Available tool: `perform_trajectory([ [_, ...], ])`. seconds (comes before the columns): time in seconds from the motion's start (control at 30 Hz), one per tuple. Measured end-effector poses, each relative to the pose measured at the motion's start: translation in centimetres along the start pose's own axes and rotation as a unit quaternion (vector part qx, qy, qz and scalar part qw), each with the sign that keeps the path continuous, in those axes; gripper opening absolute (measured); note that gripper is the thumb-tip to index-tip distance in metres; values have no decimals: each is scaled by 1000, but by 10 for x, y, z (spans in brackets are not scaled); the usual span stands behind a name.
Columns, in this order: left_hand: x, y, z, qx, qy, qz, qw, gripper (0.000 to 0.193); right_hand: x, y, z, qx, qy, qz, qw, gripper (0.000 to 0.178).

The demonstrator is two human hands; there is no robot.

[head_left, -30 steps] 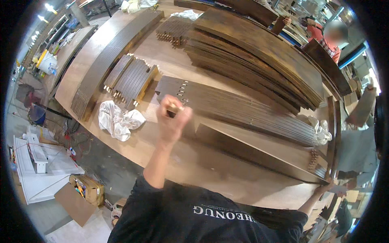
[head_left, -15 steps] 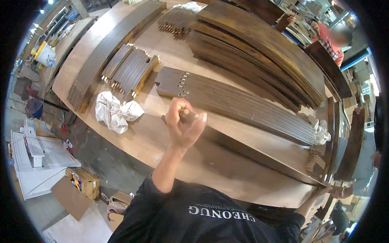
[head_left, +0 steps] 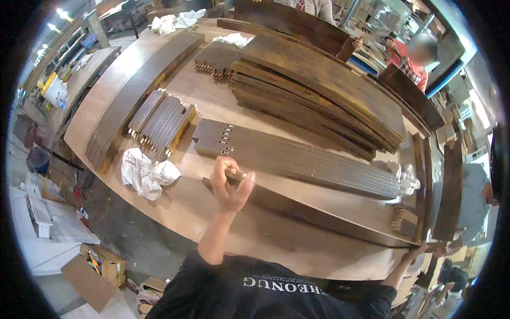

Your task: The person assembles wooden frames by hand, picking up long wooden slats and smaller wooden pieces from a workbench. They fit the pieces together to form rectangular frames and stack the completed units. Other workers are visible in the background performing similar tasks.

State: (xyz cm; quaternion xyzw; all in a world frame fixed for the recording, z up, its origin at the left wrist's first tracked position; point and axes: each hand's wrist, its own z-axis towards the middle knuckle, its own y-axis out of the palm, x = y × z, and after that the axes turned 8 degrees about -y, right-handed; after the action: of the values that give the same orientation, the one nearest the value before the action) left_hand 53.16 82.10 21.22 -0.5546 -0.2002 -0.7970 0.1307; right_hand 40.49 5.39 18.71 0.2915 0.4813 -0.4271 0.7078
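Observation:
A long dark wooden board [head_left: 308, 215] slants across the near part of the table, seemingly tilted up on edge. My left hand [head_left: 229, 187] is closed at its left end, thumb and fingers curled in. Pale peg-like tips show among those fingers; whether they belong to the board is unclear. My right hand [head_left: 419, 249] reaches to the board's far right end and closes there, small and partly hidden. Just beyond my left hand lies a row of long brown boards [head_left: 287, 154] with light slots near one end. A crumpled white cloth [head_left: 147, 173] lies left of that hand.
Short slats with pale pegs [head_left: 162, 121] and a long row of strips [head_left: 141, 95] occupy the table's left. Wide dark planks [head_left: 324, 90] are stacked at the back. A small toothed block [head_left: 405, 219] lies near the right end. A co-worker [head_left: 419, 56] stands behind, others nearby.
The view has shifted, so the table's things appear lower and more to the left. My left hand stays at the board's left end, and my right hand at its right end.

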Motion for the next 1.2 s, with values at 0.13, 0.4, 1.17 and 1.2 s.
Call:
perform_trajectory([
  [0.13,5,-10,3,-1,13,37,999,32,-32,50,-49,35,11,25,999,76],
  [0.4,35,5,1,9,-10,-22,1000,30,-49,8,-65,42,71,-10,997,53],
  [1.17,-57,-101,-43,60,-77,137,986,27,9,6,-99,-6,-71,100,992,30],
  [1.2,-54,-96,-41,26,-105,129,986,28,6,-11,-105,-29,-39,82,995,27],
])
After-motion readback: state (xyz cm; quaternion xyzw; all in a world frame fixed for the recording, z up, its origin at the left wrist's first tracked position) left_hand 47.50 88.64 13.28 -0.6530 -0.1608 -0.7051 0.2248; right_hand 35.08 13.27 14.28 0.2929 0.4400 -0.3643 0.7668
